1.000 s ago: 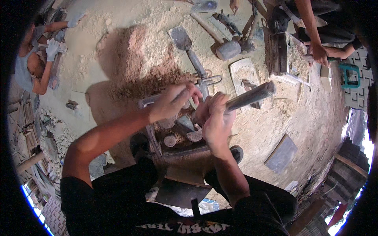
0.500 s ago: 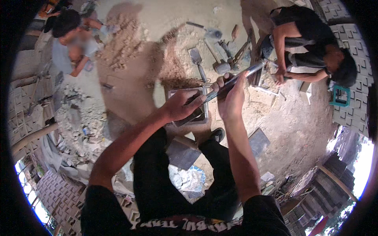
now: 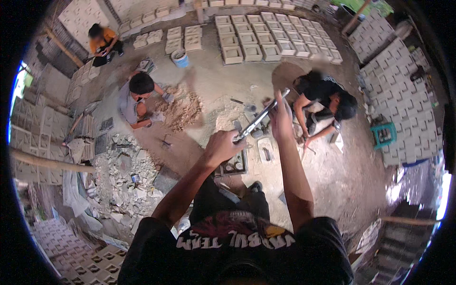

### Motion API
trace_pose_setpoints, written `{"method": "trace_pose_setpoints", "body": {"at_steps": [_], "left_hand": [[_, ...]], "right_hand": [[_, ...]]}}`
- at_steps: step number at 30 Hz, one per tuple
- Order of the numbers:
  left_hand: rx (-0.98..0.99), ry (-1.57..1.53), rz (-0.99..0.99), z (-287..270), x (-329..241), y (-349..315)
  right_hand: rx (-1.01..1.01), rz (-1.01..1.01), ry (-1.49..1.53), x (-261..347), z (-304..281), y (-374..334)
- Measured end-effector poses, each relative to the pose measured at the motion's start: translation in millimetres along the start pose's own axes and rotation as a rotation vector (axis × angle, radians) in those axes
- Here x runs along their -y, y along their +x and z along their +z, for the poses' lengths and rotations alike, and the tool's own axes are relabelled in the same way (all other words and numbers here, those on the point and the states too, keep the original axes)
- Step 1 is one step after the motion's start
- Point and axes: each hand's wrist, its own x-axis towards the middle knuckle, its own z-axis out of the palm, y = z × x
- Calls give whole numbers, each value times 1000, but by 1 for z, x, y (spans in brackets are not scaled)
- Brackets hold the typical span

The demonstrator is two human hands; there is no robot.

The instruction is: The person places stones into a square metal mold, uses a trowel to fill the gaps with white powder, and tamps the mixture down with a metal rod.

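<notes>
Both my hands hold a long, narrow, shiny metal piece, slanting from lower left to upper right over the work floor. It is seen nearly edge-on, so its full shape cannot be told. My left hand is closed round the lower end. Near the upper end my right hand grips it, with its fingers partly hidden. Below my hands, an open rectangular mould box sits on the ground, with pale round shapes inside. To its right lies a pale rectangular piece with a dark elongated thing on it.
One co-worker crouches at right, another at left by a sand heap. A third person squats far left. Rows of pale blocks line the back. Rubble, a blue bucket and a teal stool stand around.
The view has tilted up, bringing the far rows of blocks into sight. My hands keep hold of the metal piece, which now shows a brighter, narrower edge.
</notes>
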Motion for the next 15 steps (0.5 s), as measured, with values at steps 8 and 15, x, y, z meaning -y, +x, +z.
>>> {"method": "trace_pose_setpoints", "body": {"at_steps": [8,15], "left_hand": [[-199,7,-80,-26,-74,4],[-6,-272,215,-81,-95,17]], "right_hand": [[-58,-199,-53,136,130,-49],[278,-145,24,174,116,-22]]}}
